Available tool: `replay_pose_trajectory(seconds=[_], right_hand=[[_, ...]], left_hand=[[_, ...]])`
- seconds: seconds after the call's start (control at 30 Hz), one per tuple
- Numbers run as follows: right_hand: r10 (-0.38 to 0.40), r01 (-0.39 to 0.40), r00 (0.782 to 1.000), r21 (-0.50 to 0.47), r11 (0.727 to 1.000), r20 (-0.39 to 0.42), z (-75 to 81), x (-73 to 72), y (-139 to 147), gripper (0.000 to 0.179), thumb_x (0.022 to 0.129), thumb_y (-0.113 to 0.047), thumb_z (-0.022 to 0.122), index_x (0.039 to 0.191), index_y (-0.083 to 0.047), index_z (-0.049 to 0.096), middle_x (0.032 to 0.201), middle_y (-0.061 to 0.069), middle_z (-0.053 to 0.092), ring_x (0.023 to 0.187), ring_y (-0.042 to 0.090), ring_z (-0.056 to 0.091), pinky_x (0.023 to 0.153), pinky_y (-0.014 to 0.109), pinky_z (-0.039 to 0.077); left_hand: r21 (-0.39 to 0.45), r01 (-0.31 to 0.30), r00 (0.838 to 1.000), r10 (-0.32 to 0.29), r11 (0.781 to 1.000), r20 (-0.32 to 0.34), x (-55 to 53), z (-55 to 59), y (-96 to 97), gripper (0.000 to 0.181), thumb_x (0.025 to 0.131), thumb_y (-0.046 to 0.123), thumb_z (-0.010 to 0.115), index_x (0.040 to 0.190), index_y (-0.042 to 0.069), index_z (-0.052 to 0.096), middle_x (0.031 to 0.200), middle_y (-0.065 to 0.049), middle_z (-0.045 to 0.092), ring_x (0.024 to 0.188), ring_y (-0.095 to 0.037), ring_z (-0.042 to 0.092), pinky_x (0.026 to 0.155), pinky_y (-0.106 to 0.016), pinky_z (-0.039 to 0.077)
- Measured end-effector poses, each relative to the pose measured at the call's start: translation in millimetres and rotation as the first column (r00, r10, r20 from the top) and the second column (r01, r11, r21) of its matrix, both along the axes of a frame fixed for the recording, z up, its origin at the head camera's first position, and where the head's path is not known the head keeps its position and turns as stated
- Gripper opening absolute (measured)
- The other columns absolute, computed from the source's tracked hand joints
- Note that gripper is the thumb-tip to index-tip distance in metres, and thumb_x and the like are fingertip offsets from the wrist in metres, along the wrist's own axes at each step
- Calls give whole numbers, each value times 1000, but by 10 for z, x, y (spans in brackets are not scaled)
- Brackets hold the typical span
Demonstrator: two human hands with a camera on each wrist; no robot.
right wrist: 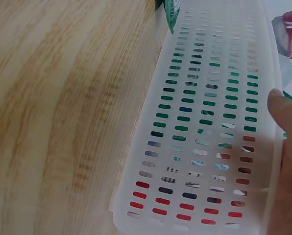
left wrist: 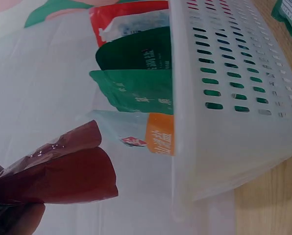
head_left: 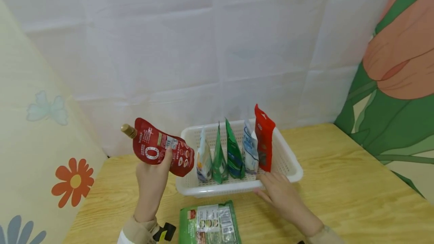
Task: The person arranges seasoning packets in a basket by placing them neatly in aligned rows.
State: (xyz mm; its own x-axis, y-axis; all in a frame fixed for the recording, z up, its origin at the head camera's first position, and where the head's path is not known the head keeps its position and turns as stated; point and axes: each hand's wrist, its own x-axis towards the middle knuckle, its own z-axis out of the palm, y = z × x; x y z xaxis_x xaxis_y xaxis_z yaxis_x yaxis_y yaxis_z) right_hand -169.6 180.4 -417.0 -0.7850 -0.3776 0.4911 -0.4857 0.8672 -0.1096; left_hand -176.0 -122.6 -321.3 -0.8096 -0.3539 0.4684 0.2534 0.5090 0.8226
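Red pouch (head_left: 158,142) in left hand (head_left: 151,180)

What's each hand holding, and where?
The left hand grips the red pouch around its middle; the right hand grips the white basket by its near rim.

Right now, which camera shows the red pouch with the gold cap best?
The head view, because the pouch shows its printed face and cap. Left wrist shows only the cap-free end; right wrist, just a blurred bit at the upper right edge.
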Motion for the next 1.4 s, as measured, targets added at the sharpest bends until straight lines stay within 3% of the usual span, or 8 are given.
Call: replay_pose_trajectory(seconds=[0.17,0.33,0.5,0.7,0.87,0.97,1.13,1.4], right_hand=[[6,-6,1000,3,1000,-23,-14,-3,2,36,91,-43,58,106,-11,62,107,3,69,98,20,61,89,40,48],[1,0,999,10,1000,-35,-23,-5,0,36,89,-42,61,106,-10,61,106,4,68,97,21,61,89,41,48],[-17,17,1000,15,1000,-3,-25,-2,-9,36,88,-40,64,106,-10,61,107,5,68,98,22,61,89,41,47],[-31,31,999,18,999,12,-36,0,-17,37,87,-39,65,107,-8,61,107,5,68,99,22,61,91,42,47],[-33,34,999,32,999,-4,-50,7,-23,37,87,-41,64,107,-9,61,106,4,68,99,21,60,92,41,47],[-31,32,999,35,999,-26,-58,14,-27,36,87,-40,65,106,-10,61,104,3,68,98,20,60,91,39,47],[-35,36,999,33,999,-31,-66,19,-35,35,85,-38,67,105,-10,60,103,3,67,97,20,59,91,39,46],[-35,35,999,25,999,-28,-47,16,-60,33,84,-37,69,104,-11,60,103,3,67,98,20,59,91,39,47]], left_hand=[[-175,-24,999,17,984,-45,-213,-68,82,32,88,17,65,110,-5,58,97,-23,70,80,-34,70,63,-45,57],[-283,-54,993,22,958,-117,-390,-90,166,29,85,17,67,105,-3,59,88,-22,71,73,-33,69,59,-47,54],[-428,-108,984,35,897,-176,-533,-114,236,23,83,16,69,96,-1,59,78,-17,69,64,-33,66,54,-47,50],[-561,-135,983,37,817,-182,-660,-160,342,21,85,19,69,88,2,57,68,-14,63,56,-34,63,48,-46,47],[-642,-179,976,54,746,-210,-699,-234,437,27,80,18,75,87,1,55,63,-14,61,50,-33,60,42,-43,45],[-669,-188,975,56,719,-214,-695,-273,488,30,76,16,78,87,2,54,64,-14,61,49,-32,59,41,-41,46],[-674,-138,986,35,726,-165,-682,-321,547,30,73,6,77,92,2,54,69,-16,61,54,-33,62,45,-42,49],[-651,-92,995,44,753,-91,-684,-329,574,29,82,16,74,94,1,52,72,-17,59,57,-35,62,48,-45,51]])
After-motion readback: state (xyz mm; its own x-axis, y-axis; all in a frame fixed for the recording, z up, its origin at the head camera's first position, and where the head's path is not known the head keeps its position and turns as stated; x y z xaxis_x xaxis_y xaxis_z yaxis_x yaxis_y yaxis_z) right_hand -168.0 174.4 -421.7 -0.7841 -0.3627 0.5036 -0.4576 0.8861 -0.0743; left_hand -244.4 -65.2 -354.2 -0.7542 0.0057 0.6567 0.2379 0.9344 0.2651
